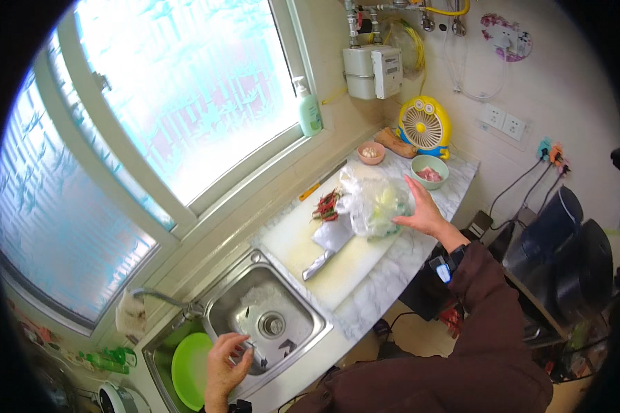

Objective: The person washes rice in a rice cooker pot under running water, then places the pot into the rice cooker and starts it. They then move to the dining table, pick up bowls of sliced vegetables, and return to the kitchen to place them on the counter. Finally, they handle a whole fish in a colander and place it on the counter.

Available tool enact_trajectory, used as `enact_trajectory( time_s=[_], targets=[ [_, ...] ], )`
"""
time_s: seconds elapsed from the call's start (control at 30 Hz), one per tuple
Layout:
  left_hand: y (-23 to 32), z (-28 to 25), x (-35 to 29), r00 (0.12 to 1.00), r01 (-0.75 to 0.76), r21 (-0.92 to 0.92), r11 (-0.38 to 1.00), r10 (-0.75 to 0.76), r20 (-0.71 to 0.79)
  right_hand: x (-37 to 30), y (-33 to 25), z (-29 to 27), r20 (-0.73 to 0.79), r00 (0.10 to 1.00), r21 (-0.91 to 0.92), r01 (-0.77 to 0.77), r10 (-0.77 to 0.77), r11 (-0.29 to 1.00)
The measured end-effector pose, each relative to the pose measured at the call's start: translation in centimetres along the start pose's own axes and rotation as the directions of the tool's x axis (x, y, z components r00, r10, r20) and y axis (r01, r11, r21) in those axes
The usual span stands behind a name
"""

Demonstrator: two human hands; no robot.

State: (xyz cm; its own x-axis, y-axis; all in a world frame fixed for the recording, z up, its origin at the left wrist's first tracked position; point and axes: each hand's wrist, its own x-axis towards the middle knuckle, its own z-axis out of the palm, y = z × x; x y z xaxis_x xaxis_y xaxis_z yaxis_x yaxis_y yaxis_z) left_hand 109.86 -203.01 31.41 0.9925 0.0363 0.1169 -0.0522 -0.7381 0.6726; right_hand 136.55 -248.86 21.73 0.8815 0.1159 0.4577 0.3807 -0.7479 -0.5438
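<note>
A clear plastic bag with pale green vegetables inside lies on the white cutting board. My right hand is at the bag's right side, thumb and fingers spread, its fingertips at the plastic. Left of the bag are a pile of red and green chili peppers and a cleaver with a shiny blade and handle. My left hand hovers over the sink between the green basin and the drain, fingers curved with a gap to the thumb; I see nothing held in it.
Scraps lie in the metal sink, beside the faucet. At the counter's far end are a pink bowl, a pale green bowl of meat and a yellow fan. A pump bottle stands on the windowsill.
</note>
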Motion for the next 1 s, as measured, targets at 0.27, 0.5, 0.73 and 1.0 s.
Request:
enact_trajectory(
  time_s=[0.27, 0.5, 0.73, 1.0],
  targets=[
    [4.6, 8.8, 12.1, 0.975, 0.085, 0.035, 0.996, -0.091, 0.202, 12.8, 5.1, 7.0, 0.454, 0.887, -0.15, 0.164, -0.079, 0.975],
    [6.3, 12.3, 20.5, 0.943, 0.11, 0.143, 0.984, -0.149, 0.299, 13.0, 7.8, 12.3, 0.421, 0.824, 0.25, 0.297, -0.379, 0.922],
    [6.2, 16.5, 27.6, 0.909, 0.066, 0.214, 0.975, -0.147, 0.391, 12.1, 9.1, 12.0, 0.402, 0.883, 0.648, -0.089, -0.24, 0.756],
    [6.0, 22.6, 33.4, 0.884, -0.013, 0.072, 0.997, -0.022, 0.466, 11.1, 7.1, 9.5, 0.56, 0.736, 0.338, 0.217, -0.381, 0.916]
  ],
)
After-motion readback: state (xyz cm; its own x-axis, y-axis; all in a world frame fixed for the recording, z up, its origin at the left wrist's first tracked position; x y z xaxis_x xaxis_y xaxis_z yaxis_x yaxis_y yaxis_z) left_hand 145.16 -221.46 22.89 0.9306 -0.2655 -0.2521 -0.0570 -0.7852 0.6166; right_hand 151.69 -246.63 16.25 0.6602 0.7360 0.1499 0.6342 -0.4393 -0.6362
